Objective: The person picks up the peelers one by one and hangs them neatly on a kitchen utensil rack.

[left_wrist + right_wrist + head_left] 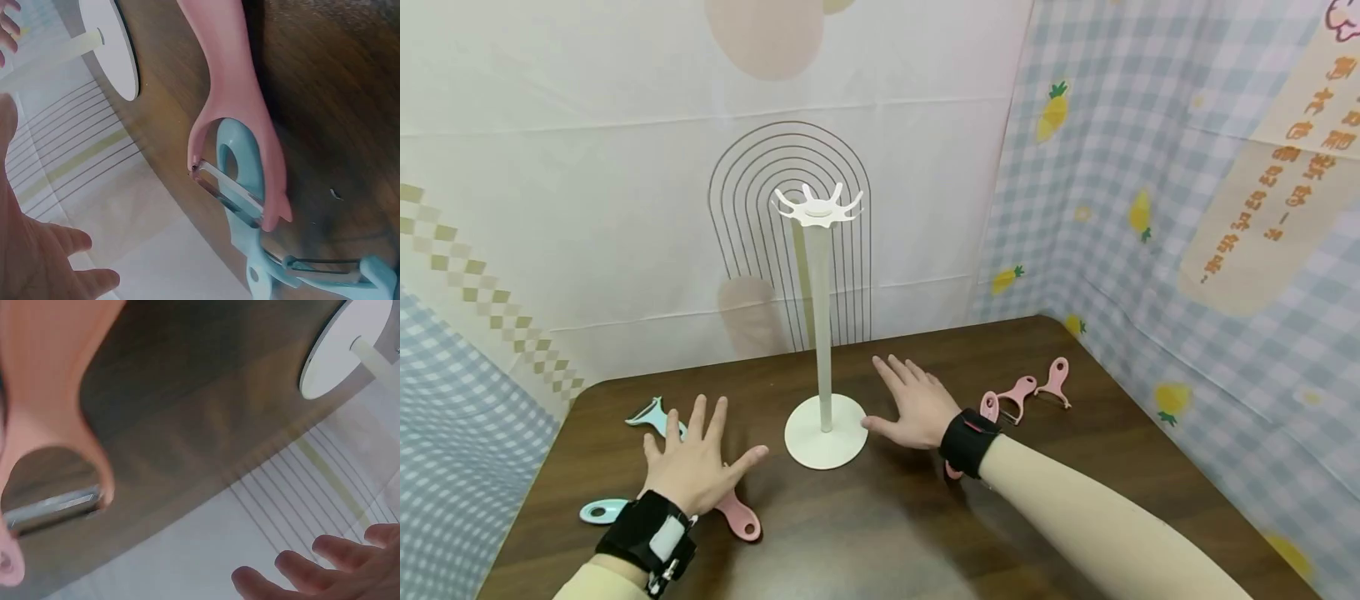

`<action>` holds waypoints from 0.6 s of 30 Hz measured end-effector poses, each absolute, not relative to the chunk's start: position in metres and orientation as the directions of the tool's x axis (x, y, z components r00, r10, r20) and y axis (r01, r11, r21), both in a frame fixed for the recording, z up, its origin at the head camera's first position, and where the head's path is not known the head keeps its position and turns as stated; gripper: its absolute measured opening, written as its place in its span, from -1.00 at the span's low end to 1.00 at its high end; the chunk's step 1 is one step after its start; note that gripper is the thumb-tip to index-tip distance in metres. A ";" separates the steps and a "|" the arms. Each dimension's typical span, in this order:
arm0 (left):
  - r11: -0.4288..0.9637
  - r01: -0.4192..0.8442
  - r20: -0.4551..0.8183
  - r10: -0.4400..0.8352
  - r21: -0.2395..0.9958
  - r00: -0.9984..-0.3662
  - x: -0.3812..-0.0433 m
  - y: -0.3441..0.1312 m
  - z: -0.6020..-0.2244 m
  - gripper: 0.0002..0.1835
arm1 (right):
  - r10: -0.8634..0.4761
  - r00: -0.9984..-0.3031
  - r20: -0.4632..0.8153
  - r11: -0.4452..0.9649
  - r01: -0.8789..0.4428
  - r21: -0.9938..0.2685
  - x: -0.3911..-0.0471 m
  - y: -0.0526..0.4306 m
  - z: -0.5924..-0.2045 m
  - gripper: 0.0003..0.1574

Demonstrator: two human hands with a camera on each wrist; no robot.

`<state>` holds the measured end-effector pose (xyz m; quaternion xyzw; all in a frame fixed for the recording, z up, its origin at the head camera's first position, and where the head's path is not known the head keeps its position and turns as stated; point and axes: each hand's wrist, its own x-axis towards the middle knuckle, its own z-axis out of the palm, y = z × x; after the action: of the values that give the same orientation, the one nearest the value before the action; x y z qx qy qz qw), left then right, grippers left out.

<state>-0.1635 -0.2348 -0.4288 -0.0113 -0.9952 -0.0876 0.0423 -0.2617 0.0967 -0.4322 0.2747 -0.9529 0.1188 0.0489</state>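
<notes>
Fingers (697, 418) straight, spread apart on left hand (688, 471) and right hand (919, 412), palms down over bench (842, 525). White prong-topped stand (823, 333) upright between them; pink peeler (730, 505) partly under left hand overlaps turquoise handle (249, 153).

White stand (823, 333): upright mid-desk (850, 542), round base, slim post, crown of upcurved hooks.

Left side: teal peeler (653, 414) at back, second teal handle (601, 511) nearer front, pink peeler (741, 518) lying partly hidden behind left hand (691, 467). Its fork and metal blade overlap teal handle in left wrist view; contact unclear.

Right side: pink peelers lie past right hand (916, 410). Far one (1054, 382) and middle one (1018, 396) in row, pink handle (990, 407) beside wrist; rest hidden, exact count unclear.
</notes>
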 end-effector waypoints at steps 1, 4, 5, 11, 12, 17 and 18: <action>0.986 0.033 0.083 0.020 0.165 -0.996 -0.163 -0.235 -0.429 0.16 | -0.514 -0.845 0.147 0.819 -0.535 -0.207 -0.262 0.094 -0.432 0.22; 0.991 0.047 0.082 0.036 0.127 -0.996 -0.161 -0.237 -0.429 0.25 | -0.523 -0.842 0.134 0.804 -0.539 -0.252 -0.262 0.084 -0.434 0.22; 0.992 0.052 0.082 0.043 0.116 -0.996 -0.160 -0.238 -0.429 0.28 | -0.526 -0.840 0.135 0.794 -0.542 -0.277 -0.262 0.080 -0.436 0.22; 0.991 0.102 0.062 0.097 0.089 -0.993 -0.154 -0.246 -0.429 0.35 | -0.520 -0.848 0.103 0.757 -0.513 -0.405 -0.272 0.057 -0.452 0.20; 0.989 0.114 0.060 0.109 0.090 -0.992 -0.154 -0.247 -0.429 0.35 | -0.525 -0.846 0.096 0.748 -0.512 -0.423 -0.274 0.053 -0.455 0.20; 0.981 0.182 0.065 0.178 0.065 -0.982 -0.152 -0.252 -0.432 0.36 | -0.573 -0.818 0.058 0.672 -0.509 -0.537 -0.281 0.034 -0.460 0.09; 0.980 0.192 0.067 0.188 0.057 -0.980 -0.151 -0.253 -0.433 0.36 | -0.581 -0.812 0.050 0.661 -0.507 -0.554 -0.283 0.031 -0.460 0.04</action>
<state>-0.1513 -0.2525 -0.4330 -0.0954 -0.9945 -0.0314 0.0307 -0.2828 0.0310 -0.4602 0.2992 -0.9088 0.2832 -0.0658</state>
